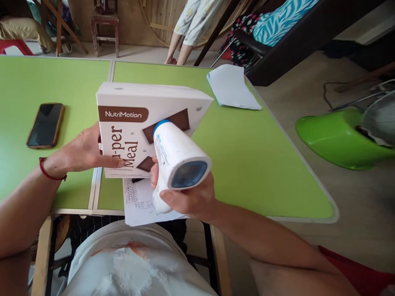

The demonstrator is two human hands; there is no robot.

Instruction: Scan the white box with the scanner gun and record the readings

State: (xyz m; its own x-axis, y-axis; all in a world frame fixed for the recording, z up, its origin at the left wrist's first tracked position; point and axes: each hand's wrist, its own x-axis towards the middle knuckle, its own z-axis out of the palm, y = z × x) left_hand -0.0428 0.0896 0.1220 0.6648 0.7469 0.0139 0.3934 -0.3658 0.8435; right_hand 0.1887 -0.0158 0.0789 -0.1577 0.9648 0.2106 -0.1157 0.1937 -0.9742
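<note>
The left hand (82, 152) grips a box (123, 117), the right hand (194, 197) a pistol-shaped device (175, 150). A loosened grip could drop either.

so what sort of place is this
Probably an indoor room at home, though a small shared workroom is possible. A phone lies on the green table, a wooden stool stands beyond it, and someone in pale trousers is nearby.
</note>
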